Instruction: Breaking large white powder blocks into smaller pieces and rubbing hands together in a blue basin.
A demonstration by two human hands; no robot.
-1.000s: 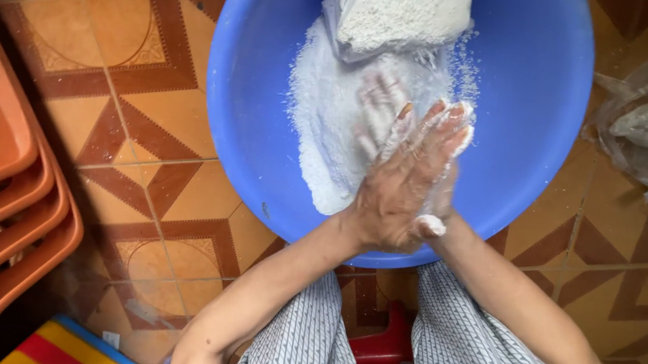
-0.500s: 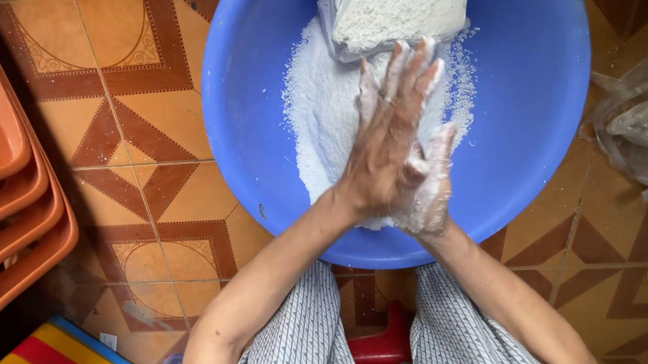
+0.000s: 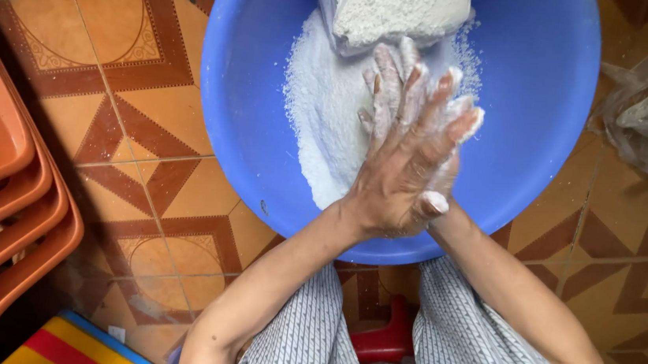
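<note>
While palms press flat together, left hand over right hand, grip empty, white powder beneath

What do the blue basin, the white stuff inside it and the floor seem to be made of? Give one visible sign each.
Blue basin: probably plastic, smooth with an even colour and soft sheen.
White stuff: a powdery, flour-like material; fine grains cling to the hands.
Floor: likely glazed ceramic tile, with grout lines and a repeating pattern.

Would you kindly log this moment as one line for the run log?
left hand: pressed over right hand | both: powder-coated, above white powder | blue basin: holds powder, white block
</note>
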